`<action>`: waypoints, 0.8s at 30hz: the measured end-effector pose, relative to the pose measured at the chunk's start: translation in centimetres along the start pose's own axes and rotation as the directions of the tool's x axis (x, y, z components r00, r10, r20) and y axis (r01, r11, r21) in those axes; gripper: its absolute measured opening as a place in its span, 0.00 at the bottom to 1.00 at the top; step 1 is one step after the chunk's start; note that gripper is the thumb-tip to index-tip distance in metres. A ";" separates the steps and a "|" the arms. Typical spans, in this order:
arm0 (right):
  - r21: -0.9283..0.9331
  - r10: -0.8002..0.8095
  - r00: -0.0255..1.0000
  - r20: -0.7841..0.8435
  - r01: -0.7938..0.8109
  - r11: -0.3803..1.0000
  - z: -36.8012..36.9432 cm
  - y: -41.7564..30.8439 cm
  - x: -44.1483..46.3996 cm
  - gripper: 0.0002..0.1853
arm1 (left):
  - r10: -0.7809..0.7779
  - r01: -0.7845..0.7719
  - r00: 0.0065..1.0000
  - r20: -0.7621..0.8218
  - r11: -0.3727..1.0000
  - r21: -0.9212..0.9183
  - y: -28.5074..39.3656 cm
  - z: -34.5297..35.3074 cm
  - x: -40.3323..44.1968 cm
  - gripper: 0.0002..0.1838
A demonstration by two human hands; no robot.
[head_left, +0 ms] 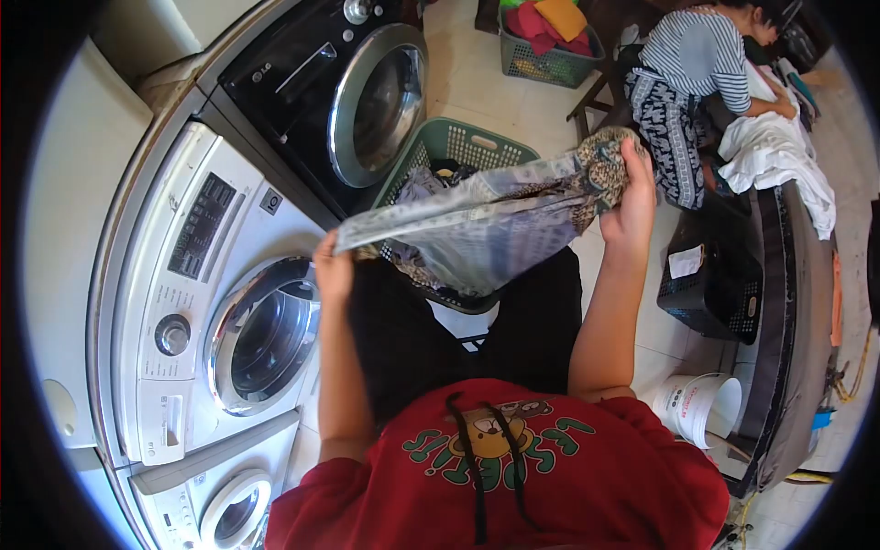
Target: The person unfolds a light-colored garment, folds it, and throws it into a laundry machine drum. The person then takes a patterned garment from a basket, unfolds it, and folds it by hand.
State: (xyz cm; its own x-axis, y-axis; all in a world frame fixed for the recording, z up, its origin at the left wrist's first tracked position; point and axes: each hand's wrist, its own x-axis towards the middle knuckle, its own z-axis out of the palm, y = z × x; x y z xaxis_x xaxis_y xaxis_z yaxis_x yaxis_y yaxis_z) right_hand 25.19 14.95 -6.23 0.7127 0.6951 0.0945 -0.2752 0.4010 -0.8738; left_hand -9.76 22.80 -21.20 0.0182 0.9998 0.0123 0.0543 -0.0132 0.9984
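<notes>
A thin patterned garment in grey-blue and tan is stretched between my two hands, above my lap. My left hand pinches its narrow end on the left. At the other end, the gathered, darker-printed part bunches against my right hand, whose thumb points up; some of those fingers are hidden behind the cloth. Below the garment stands a green laundry basket with more crumpled clothes inside. The garment covers part of the basket's rim.
Front-loading washers line the left: a black one, a white one and another white one. A second basket is at the back. On the right, a person handles white cloth at a table, near a dark crate and a white bucket.
</notes>
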 end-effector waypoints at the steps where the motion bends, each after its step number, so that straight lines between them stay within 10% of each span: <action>1: 0.033 0.001 1.000 0.002 -0.001 0.999 -0.3 0.1 -0.2 0.09 | 0.032 -0.033 0.999 -0.019 0.998 -0.047 1.3 -0.5 0.4 0.12; 4: 0.144 -0.001 1.000 -0.002 0.001 0.990 -1.3 0.5 -1.2 0.08 | 0.204 -0.210 0.978 -0.052 0.960 -0.183 6.3 -0.2 -0.1 0.13; 6: 0.152 0.005 1.000 0.017 -0.007 0.988 -1.6 0.8 -1.7 0.08 | 0.039 -0.089 0.992 -0.122 0.895 -0.437 7.0 0.5 -1.0 0.16; 9: 0.165 -0.009 0.995 0.095 -0.007 0.986 -1.6 1.0 -1.4 0.08 | -0.058 0.031 0.994 -0.097 0.964 -0.265 3.7 0.4 -0.8 0.16; 16: -0.341 0.233 0.972 0.004 -0.218 0.914 -3.1 8.5 -3.8 0.22 | -0.417 0.409 0.902 0.117 0.733 -0.543 2.4 4.5 -2.4 0.17; 17: -0.468 0.084 0.979 0.185 0.012 0.884 -2.8 10.4 -4.5 0.26 | -0.405 0.401 0.906 0.122 0.732 -0.550 2.7 5.8 -2.8 0.17; 19: -0.793 0.101 0.809 0.579 0.529 0.302 -3.0 11.8 -6.8 0.29 | -0.418 0.505 0.863 0.284 0.722 -0.473 3.5 8.4 -3.9 0.18; 21: -0.621 0.255 0.584 0.771 0.601 0.502 -2.0 12.6 -8.4 0.31 | -0.394 0.487 0.873 0.287 0.723 -0.490 3.6 9.5 -4.4 0.17; 24: -0.679 0.419 0.578 0.700 0.356 0.643 -1.1 12.5 -10.8 0.26 | -0.352 0.451 0.892 0.282 0.703 -0.550 3.5 10.3 -5.1 0.16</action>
State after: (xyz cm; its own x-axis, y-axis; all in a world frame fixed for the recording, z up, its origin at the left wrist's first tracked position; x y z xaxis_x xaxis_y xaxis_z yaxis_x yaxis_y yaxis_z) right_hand 14.74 11.82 -18.70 -0.1549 0.9877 0.0222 0.5146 0.0998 -0.8516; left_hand 0.58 17.51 -18.30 0.2788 0.8919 -0.3562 -0.5024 0.4515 0.7373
